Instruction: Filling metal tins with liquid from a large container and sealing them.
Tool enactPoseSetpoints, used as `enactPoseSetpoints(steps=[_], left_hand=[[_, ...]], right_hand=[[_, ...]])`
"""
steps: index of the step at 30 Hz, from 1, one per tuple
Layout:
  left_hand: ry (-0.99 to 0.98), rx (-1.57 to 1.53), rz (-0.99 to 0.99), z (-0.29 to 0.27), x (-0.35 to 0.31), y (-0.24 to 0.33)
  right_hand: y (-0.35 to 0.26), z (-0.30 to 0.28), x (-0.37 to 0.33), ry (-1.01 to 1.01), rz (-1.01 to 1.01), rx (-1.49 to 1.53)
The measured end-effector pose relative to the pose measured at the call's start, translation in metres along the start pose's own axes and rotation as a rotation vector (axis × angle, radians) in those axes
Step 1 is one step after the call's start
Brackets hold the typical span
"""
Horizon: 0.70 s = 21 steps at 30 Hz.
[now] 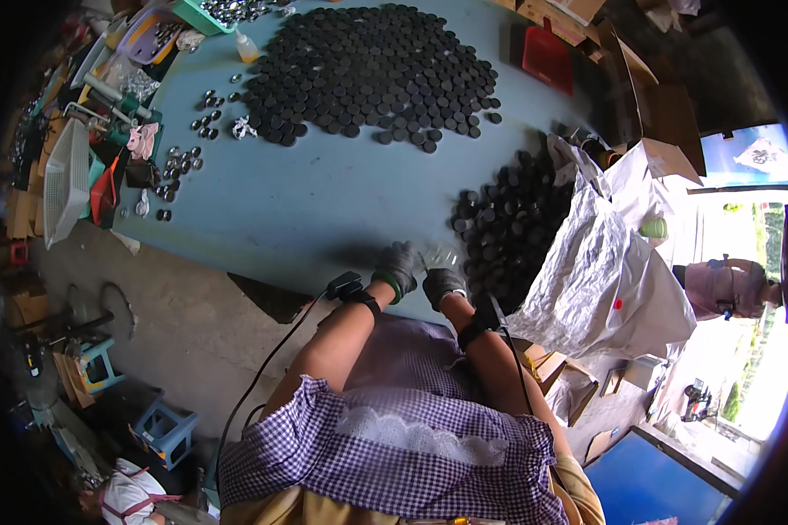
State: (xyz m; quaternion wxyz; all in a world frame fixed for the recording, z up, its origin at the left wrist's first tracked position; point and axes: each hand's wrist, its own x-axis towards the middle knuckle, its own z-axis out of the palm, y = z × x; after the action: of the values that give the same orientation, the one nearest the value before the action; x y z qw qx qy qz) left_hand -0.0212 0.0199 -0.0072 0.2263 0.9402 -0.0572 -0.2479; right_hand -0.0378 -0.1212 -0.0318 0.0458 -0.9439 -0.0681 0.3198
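Both my hands wear dark grey gloves and work close together at the near edge of the blue-green table [324, 206]. My left hand [396, 269] is closed, with its fingers curled toward the right; whatever they hold is hidden. Close by, my right hand [445, 285] is closed at the lower end of a small clear plastic bag [444, 256], which is blurred and hard to make out. To the right of my hands lies a heap of black round caps [503, 219]. A wide spread of flat black discs [368, 70] covers the far part of the table.
Shiny small metal parts [179, 164] lie at the left, near a small bottle [247, 47] and a green hand press [123, 105]. A crumpled silver-white sack [587, 254] flanks the cap heap. A red dustpan-like piece [547, 59] stands far right. Two other people [727, 287] are in the surroundings.
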Motion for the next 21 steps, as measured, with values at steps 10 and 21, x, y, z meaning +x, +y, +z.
enactPoseSetpoints(steps=[10, 21], left_hand=[[-0.223, 0.135, -0.051, -0.030, 0.003, -0.008], [0.326, 0.057, 0.061, 0.038, -0.002, -0.023]], right_hand=[[-0.018, -0.020, -0.039, -0.161, -0.020, -0.004], [-0.018, -0.032, -0.040, -0.211, -0.082, -0.133]])
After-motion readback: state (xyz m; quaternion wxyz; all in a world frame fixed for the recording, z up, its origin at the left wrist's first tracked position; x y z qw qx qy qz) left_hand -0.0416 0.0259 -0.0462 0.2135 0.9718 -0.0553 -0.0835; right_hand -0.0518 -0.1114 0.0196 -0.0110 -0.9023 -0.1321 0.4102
